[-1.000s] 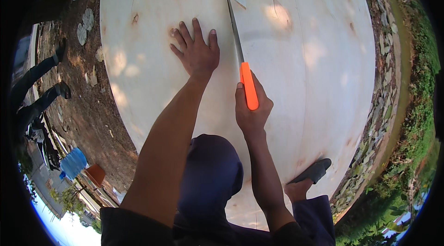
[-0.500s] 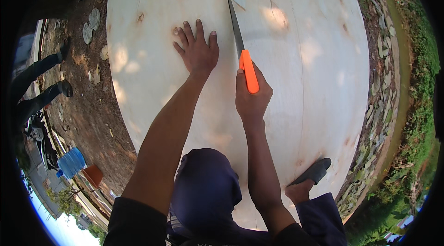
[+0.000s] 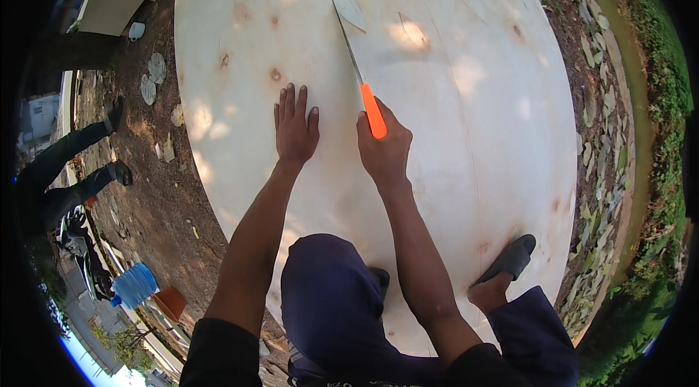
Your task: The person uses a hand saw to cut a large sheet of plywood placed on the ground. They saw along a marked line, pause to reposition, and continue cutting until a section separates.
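Right hand [image 3: 386, 148] wrapped round the orange handle [image 3: 373, 114], we had the saw [image 3: 354, 64] stretching ahead over the plywood sheet [image 3: 466, 154]; our left hand [image 3: 295, 132], empty, lay flat there, seemingly to steady it.

"How did the left hand [image 3: 297, 132] lie?"
"Flat, palm down, fingers [image 3: 290, 101] pointing forward."
"And the right hand [image 3: 387, 143]?"
"Curled in a grip, its forearm [image 3: 413, 238] stretched forward."

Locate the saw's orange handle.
Head view, just above and right of centre: the orange handle sits in the right hand, right of the left hand, over the pale board.
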Demonstrator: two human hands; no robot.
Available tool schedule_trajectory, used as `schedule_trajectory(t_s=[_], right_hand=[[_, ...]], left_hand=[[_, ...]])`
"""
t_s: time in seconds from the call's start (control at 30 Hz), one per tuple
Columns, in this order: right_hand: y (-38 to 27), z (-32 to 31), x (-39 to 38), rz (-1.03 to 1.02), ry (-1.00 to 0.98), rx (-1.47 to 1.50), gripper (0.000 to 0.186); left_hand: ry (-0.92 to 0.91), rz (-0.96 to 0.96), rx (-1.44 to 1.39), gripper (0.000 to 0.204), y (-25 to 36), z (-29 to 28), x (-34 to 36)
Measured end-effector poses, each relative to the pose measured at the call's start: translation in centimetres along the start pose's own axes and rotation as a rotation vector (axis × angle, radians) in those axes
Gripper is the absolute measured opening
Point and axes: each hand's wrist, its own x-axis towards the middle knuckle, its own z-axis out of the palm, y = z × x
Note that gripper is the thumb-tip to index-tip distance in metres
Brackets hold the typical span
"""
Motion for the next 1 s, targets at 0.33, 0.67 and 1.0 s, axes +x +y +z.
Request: schedule_trajectory(t_s=[0.33, 0.67, 1.0], right_hand=[[4.3, -1.0, -8.7, -0.105, 0.122, 0.054, 0.041], [4.8, -3.3, -16.7, -0.239, 0.123, -0.091, 0.043], [1.5, -0.7, -3.9, 0.021, -0.059, -0.002, 0.039]], left_hand=[[0.079, 0.0, -0.061, 0.056, -0.2, 0.0, -1.9], [0.034, -0.031, 0.012, 0.061, -1.1, -1.0, -4.9], [0.022, -0.014, -0.004, 0.061, -0.2, -0.3, -4.3]])
